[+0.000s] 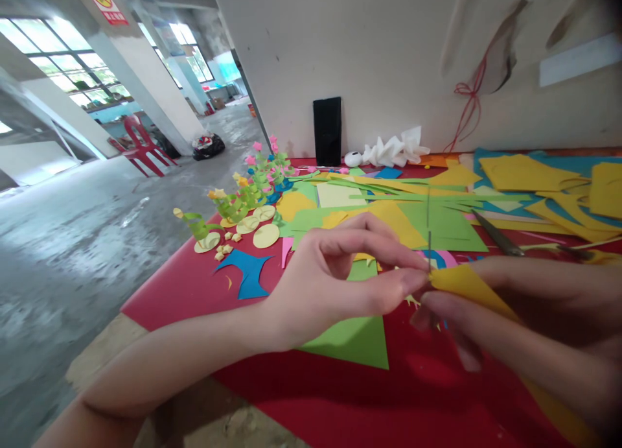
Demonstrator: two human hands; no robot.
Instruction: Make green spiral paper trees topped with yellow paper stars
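Observation:
My left hand (325,282) is closed in a pinch, thumb and forefinger meeting at the end of a yellow paper strip (454,281). A thin, dark, needle-like rod (429,247) stands upright at that same end; whether the fingers grip the rod too, I cannot tell. From the right, my right hand (525,312) is closed on the strip, which runs back over its fingers. Both hands are above the red tabletop (340,402). Under them lies a green paper sheet (354,341), and a blue paper offcut (250,273) lies left of my left hand.
Paper flowers with curled green stems (236,205) line the left edge, near pale yellow discs (265,235) and tiny folded stars (224,249). Scissors (498,234) lie among yellow and green scraps. A black phone (327,131) leans on the back panel beside crumpled tissue (393,148).

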